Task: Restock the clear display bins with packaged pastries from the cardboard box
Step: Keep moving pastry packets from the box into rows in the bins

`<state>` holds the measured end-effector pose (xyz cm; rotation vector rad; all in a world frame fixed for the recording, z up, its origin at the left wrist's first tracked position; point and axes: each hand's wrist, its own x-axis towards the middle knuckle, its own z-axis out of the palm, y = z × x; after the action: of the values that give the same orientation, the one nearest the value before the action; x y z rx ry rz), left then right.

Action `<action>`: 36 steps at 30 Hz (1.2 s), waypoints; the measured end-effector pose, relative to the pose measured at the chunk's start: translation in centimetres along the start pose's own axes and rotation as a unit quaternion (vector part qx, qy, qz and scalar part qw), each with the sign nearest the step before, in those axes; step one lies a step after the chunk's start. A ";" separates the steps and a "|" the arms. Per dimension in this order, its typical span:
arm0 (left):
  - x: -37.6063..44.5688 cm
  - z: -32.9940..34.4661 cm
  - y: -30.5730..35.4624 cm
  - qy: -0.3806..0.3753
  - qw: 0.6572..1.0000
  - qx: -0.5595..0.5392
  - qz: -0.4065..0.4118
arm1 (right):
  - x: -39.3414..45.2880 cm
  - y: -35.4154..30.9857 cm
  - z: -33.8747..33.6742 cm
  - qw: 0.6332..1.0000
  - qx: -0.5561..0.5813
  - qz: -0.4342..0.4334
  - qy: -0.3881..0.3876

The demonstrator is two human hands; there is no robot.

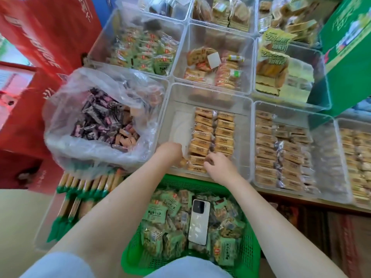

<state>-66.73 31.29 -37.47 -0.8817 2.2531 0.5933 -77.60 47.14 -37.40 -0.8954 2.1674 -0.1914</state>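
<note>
Right, both hands are in the clear bin (244, 109) just beyond the green basket (252, 245). Left hand (170, 152) dips behind the near wall, fingers hidden, can't tell its grip. Right hand (219, 166), fingers curled, pinches a tan pastry pack (197, 160) at the near end of two pkt rows (213, 133). White phone (199, 221) lies on green pkts in the basket.

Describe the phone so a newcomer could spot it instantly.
Start at the green plastic mesh basket at the bottom centre, between the person's forearms. It is filled with green-wrapped snack packets. The white slab-shaped smartphone lies on top of them near the middle: the only smooth, unprinted, rigid thing among crinkly wrappers.
</note>
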 end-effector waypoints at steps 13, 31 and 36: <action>-0.3 -0.2 0.1 -0.037 0.996 0.055 0.064 | -0.2 -0.3 -0.1 0.999 0.005 0.000 0.036; -10.1 4.1 36.3 0.137 0.916 -0.236 0.293 | -22.4 25.6 -14.9 0.824 0.296 0.032 0.482; -11.1 9.9 53.7 0.077 0.913 -0.238 0.321 | -28.8 44.3 -19.1 0.732 0.352 0.148 0.564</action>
<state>-95.09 78.12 -27.30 -0.3751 2.5859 1.4620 -101.88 96.15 -24.47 0.1518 2.8324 -1.6238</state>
